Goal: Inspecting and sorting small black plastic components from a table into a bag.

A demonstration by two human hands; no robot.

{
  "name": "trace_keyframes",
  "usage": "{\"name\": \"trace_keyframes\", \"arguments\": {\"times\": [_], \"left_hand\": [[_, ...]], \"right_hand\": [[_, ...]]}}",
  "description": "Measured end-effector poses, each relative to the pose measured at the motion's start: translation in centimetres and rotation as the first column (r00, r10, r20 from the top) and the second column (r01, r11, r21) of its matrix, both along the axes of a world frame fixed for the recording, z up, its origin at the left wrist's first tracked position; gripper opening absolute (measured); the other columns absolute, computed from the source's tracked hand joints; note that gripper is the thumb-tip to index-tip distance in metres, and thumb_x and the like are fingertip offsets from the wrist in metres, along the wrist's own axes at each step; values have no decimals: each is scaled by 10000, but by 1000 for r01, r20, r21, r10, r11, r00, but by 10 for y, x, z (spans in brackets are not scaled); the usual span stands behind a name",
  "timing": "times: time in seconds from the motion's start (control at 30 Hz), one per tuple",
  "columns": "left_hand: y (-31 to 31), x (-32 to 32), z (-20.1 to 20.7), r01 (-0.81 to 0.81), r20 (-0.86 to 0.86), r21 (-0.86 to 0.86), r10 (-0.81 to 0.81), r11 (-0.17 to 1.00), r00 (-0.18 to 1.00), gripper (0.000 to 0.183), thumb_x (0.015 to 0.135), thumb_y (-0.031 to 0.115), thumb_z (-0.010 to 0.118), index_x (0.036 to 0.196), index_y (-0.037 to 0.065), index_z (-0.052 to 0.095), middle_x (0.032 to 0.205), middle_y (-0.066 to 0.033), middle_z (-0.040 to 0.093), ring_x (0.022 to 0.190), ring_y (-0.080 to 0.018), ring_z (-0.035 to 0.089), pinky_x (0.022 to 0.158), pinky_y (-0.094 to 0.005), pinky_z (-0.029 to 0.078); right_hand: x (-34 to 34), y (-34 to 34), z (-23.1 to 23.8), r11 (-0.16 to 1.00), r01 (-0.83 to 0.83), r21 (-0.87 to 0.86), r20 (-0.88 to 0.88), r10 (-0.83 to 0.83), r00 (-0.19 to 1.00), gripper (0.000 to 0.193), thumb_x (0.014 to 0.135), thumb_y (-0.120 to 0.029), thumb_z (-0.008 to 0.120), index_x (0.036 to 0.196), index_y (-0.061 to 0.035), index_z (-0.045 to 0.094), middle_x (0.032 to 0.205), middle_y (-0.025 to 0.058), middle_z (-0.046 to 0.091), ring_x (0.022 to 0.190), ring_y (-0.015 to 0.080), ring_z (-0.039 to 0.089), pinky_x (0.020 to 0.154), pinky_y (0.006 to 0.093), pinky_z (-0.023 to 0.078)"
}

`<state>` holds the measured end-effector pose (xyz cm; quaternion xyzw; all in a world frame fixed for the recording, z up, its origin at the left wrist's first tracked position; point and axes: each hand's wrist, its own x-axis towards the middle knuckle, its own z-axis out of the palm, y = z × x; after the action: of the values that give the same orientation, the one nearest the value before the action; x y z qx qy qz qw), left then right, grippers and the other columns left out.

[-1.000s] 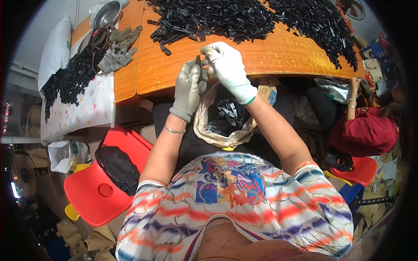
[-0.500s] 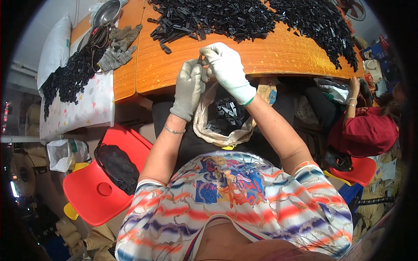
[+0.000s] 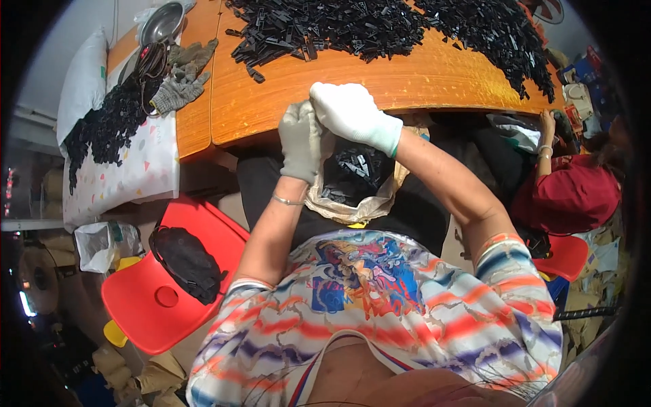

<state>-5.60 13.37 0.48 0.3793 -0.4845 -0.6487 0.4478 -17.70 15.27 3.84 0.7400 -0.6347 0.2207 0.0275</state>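
Note:
My left hand [image 3: 300,139], in a pale grey work glove, is closed with its fingers curled. My right hand [image 3: 356,117], in a white glove, is closed too and presses against the left one's fingertips. Whatever lies between them is hidden by the gloves. Both hands are just over the near edge of the wooden table [image 3: 271,102]. Below them, in front of my lap, an open pale bag [image 3: 352,211] holds small black plastic pieces [image 3: 359,166]. A large heap of similar black pieces [image 3: 332,30] covers the far part of the table.
At the left are grey gloves [image 3: 178,93], a metal bowl [image 3: 163,24] and another black heap [image 3: 108,129] by a white sack [image 3: 85,81]. A red chair [image 3: 146,305] with a black bag [image 3: 184,261] stands left. A person in dark red [image 3: 569,193] sits at the right.
Both hands have dropped slightly toward me, and the right has turned over the left's fingers. The small dark piece seen between the fingertips before is now hidden.

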Motion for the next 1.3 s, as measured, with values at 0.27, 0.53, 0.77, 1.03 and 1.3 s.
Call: {"name": "trace_keyframes", "arguments": {"times": [0.27,0.53,0.77,1.03,1.3], "left_hand": [[-2,-20,-8,33,28,139,-37,990,999,259,963,225,494,780,56,566,635,26,479,525,-65,414,452,-236,319],[-6,-9,15,342,-88,108,-334,933,939,217,978,258,506,944,49,557,750,-6,556,574,-67,476,509,-196,385],[2,3,-5,384,-237,305,-321,871,917,193,945,215,565,1029,44,533,775,-35,576,570,-49,484,487,-169,368],[21,9,-29,555,-398,282,-431,782,810,197,939,238,586,961,47,541,794,-48,580,626,-61,490,564,-167,397],[42,29,-36,488,657,-293,-198,822,728,272,906,97,560,1160,10,604,975,-77,671,847,-157,639,773,-253,495]], "right_hand": [[-12,21,-15,997,72,-31,116,-68,991,117,838,-185,569,878,-76,549,725,159,628,691,367,627,617,459,498],[-26,23,3,927,293,236,582,-376,721,266,882,-262,555,1048,-75,645,913,120,683,851,224,662,768,330,507],[-54,40,-7,945,-200,261,951,-216,222,342,915,-313,554,1084,-29,642,845,11,633,767,80,586,676,205,468],[-36,47,-19,932,-68,356,799,-265,540,234,862,-266,643,788,-44,633,646,-20,583,595,47,493,552,220,391],[-64,-8,5,946,153,287,376,-258,890,218,818,-308,641,841,-99,697,787,66,676,727,185,637,681,328,495]]}}
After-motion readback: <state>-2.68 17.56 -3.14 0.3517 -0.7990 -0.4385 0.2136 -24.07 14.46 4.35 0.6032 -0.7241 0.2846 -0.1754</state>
